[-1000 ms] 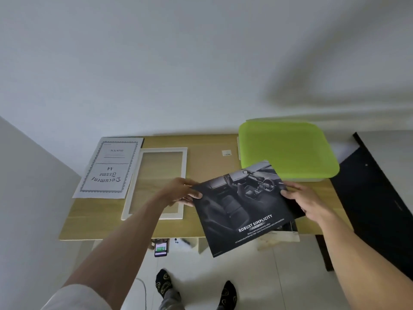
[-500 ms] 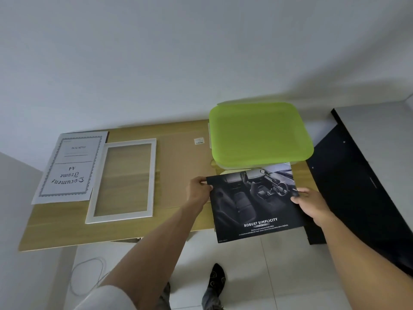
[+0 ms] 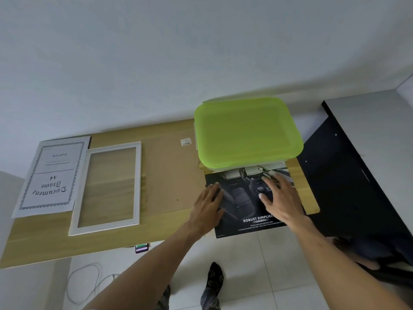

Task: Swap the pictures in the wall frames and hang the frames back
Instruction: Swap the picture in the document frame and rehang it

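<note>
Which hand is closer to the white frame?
Left. The left hand lies flat on the dark car picture's left edge, nearer the white frame. The right hand presses farther right on that picture.

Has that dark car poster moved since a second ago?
Yes. The car poster was held in the air near the white frame; it has gone right and down onto the table, against the green lid.

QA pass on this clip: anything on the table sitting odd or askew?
Yes: the dark car-interior print overhangs the near edge of the wooden table, its caption strip past the edge. Both hands, left and right, lie flat on it. The white rectangular frame lies slightly skewed.
</note>
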Demonstrator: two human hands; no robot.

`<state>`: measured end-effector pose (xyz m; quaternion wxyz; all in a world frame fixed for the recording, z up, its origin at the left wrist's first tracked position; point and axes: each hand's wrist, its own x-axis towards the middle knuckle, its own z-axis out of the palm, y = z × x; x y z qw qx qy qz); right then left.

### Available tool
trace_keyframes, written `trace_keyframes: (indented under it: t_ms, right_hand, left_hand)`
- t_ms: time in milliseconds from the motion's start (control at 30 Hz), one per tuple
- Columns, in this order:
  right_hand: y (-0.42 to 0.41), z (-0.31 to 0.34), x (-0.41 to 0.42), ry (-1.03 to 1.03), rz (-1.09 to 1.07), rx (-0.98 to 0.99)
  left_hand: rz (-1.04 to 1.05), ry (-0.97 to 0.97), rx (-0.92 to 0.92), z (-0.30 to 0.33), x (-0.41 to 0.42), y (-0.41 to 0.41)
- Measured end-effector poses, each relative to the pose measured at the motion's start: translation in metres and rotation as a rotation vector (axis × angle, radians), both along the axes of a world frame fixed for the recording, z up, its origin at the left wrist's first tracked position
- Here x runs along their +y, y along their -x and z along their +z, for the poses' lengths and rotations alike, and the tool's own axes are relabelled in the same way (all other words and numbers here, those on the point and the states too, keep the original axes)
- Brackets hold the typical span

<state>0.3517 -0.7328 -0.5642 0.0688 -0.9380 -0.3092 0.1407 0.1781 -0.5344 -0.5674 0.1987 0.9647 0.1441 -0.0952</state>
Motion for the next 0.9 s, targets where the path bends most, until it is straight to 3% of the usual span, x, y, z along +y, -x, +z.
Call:
trace_keyframes:
  t_ms: [133, 533, 900]
  right_hand:
    - [0.011, -0.008, 0.018, 0.083, 0.007, 0.074]
    - [0.021, 0.002, 0.028, 0.079, -0.006, 0.052]
    - [0.083, 0.048, 0.132, -0.035, 0.201, 0.155]
  left_hand:
    - [-0.1, -0.018, 0.108, 0.0, -0.002, -0.001]
    - [-0.087, 0.038, 0.016, -0.003, 0.008, 0.002]
    - [0.191, -0.003, -0.08, 0.029, 0.106, 0.069]
